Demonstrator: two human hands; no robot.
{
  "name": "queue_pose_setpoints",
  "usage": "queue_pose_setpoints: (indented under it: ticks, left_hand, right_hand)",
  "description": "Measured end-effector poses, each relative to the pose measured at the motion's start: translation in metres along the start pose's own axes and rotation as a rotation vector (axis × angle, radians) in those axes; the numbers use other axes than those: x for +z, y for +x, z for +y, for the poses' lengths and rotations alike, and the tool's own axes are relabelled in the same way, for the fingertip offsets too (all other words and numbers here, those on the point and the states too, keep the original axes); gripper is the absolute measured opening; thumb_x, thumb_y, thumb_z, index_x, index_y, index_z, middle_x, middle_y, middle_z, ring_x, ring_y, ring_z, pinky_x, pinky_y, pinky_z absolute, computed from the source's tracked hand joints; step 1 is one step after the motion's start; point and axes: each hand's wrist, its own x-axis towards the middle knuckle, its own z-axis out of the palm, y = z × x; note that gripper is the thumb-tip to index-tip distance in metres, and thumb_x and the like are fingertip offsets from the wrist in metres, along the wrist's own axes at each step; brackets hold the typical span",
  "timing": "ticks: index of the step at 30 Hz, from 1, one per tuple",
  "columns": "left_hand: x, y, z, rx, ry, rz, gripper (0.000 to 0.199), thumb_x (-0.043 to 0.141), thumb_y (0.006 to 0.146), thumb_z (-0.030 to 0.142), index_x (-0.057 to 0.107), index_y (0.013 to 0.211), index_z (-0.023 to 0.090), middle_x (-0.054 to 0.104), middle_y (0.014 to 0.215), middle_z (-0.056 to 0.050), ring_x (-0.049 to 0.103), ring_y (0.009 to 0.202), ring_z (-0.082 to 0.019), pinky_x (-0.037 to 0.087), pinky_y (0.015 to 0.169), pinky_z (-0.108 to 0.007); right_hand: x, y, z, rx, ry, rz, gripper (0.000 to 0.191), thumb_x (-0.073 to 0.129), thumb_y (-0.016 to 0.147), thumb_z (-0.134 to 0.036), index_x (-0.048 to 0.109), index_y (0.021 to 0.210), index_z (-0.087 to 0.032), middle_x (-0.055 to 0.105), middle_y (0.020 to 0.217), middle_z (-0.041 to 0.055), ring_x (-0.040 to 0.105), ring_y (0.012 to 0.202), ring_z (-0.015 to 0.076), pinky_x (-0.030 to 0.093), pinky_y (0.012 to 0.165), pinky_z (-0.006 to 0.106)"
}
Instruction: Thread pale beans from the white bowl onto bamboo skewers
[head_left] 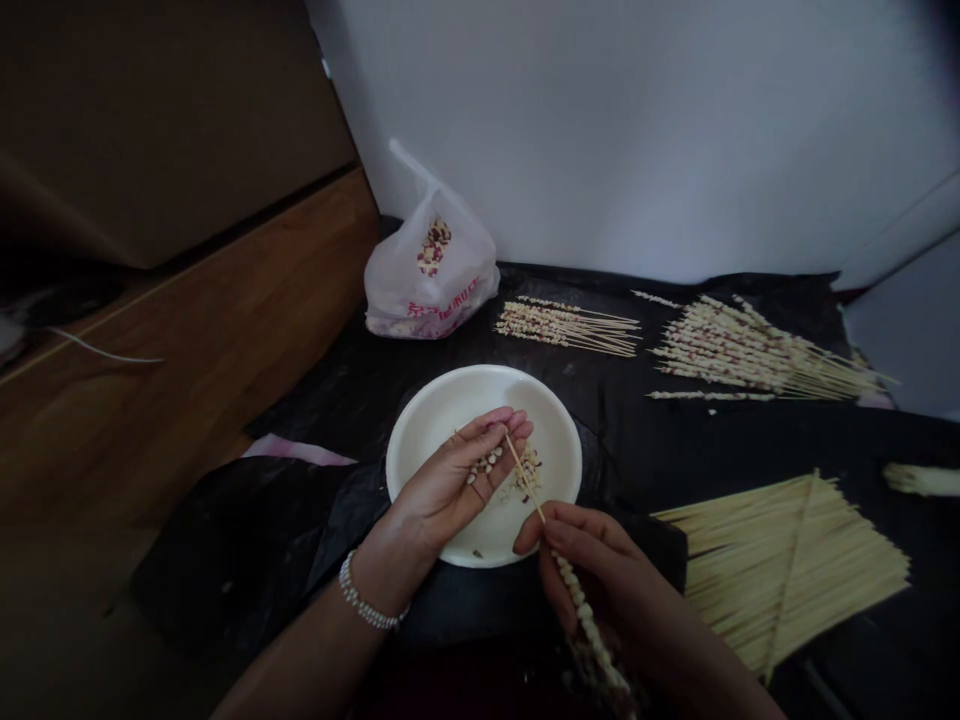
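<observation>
Above a white bowl [409, 440], my left hand [457, 475] is cupped with several small pale beads [486, 462] in its palm. Its thumb and fingers meet at the tip of a thin wooden stick [523, 470]. My right hand [592, 560] is closed around the same stick, lower down at the bowl's near right edge. Pale beads [581, 605] are threaded in a row along the stick's lower part, running toward the bottom of the view. More loose beads and dark bits [529, 465] lie inside the bowl.
A white plastic bag [442, 280] stands behind the bowl. Threaded sticks lie in a small group [566, 325] and a larger pile [750, 350] on black sheeting [622, 430]. Bare sticks [787, 560] are spread at the right. A wooden panel [225, 350] is at the left.
</observation>
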Motion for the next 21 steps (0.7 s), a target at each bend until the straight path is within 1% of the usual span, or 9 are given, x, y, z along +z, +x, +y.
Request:
queue_pose_setpoints:
  ticks: [2,6,9,11,13,15,17,21]
  left_hand:
    - [-0.001,0.001,-0.001,0.021,0.032,-0.026,0.023,0.065,0.079,0.001,0.071,0.099,0.011,0.073,0.109,-0.013,0.069,0.101,-0.019,0.056,0.085,-0.022]
    - [-0.003,0.003,-0.003,0.06,0.058,-0.07,0.019,0.065,0.08,0.001,0.072,0.095,0.01,0.074,0.104,-0.013,0.071,0.095,-0.018,0.057,0.084,-0.022]
    - [-0.002,0.002,-0.003,0.064,0.054,-0.061,0.022,0.067,0.079,0.003,0.071,0.099,0.01,0.073,0.105,-0.012,0.071,0.097,-0.018,0.056,0.085,-0.022]
    - [0.0,0.001,-0.002,0.033,0.017,-0.046,0.02,0.067,0.082,0.009,0.071,0.101,0.01,0.072,0.108,-0.014,0.07,0.1,-0.02,0.057,0.085,-0.024]
    - [0.003,-0.001,-0.001,-0.004,-0.039,-0.016,0.019,0.063,0.086,0.013,0.07,0.102,0.009,0.071,0.112,-0.015,0.068,0.104,-0.023,0.058,0.086,-0.028]
    - [0.006,-0.002,0.001,-0.02,-0.076,0.016,0.022,0.058,0.088,0.009,0.069,0.106,0.01,0.07,0.115,-0.015,0.067,0.106,-0.023,0.058,0.087,-0.029]
    - [0.007,-0.003,0.001,-0.022,-0.086,0.031,0.029,0.055,0.087,0.004,0.068,0.112,0.012,0.069,0.117,-0.013,0.067,0.108,-0.022,0.057,0.09,-0.028]
    - [0.006,-0.001,0.001,-0.008,-0.09,0.044,0.034,0.056,0.086,0.0,0.065,0.116,0.012,0.069,0.118,-0.013,0.066,0.11,-0.021,0.055,0.093,-0.028]
  right_hand:
    - [0.0,0.001,0.0,0.008,-0.012,-0.004,0.024,0.058,0.093,-0.039,0.071,0.088,-0.02,0.056,0.047,-0.0046,0.037,0.036,0.0056,0.022,0.038,0.019]
    - [-0.001,0.004,0.002,-0.053,-0.01,-0.025,0.024,0.056,0.094,-0.038,0.072,0.089,-0.02,0.054,0.045,-0.005,0.034,0.037,0.0046,0.02,0.039,0.019]
    - [-0.002,0.006,0.003,-0.067,-0.002,-0.053,0.026,0.055,0.095,-0.039,0.072,0.089,-0.02,0.053,0.044,-0.0049,0.032,0.037,0.0045,0.019,0.038,0.019]
    - [-0.003,0.006,0.003,-0.056,-0.008,-0.054,0.027,0.055,0.095,-0.039,0.072,0.089,-0.02,0.053,0.044,-0.0048,0.031,0.036,0.0044,0.017,0.037,0.019]
    - [-0.003,0.006,0.003,-0.042,-0.011,-0.05,0.027,0.054,0.095,-0.04,0.072,0.089,-0.02,0.053,0.044,-0.005,0.03,0.035,0.0042,0.016,0.036,0.019]
    - [-0.003,0.006,0.003,-0.042,-0.014,-0.047,0.027,0.055,0.095,-0.04,0.072,0.089,-0.02,0.053,0.044,-0.0051,0.031,0.035,0.0042,0.017,0.036,0.019]
    - [-0.002,0.005,0.002,-0.054,-0.009,-0.047,0.026,0.056,0.095,-0.039,0.072,0.088,-0.02,0.053,0.043,-0.0051,0.031,0.036,0.004,0.018,0.036,0.018]
    - [-0.001,0.003,0.002,-0.04,-0.008,-0.055,0.025,0.056,0.094,-0.039,0.071,0.089,-0.02,0.053,0.044,-0.0051,0.031,0.035,0.0039,0.017,0.035,0.018]
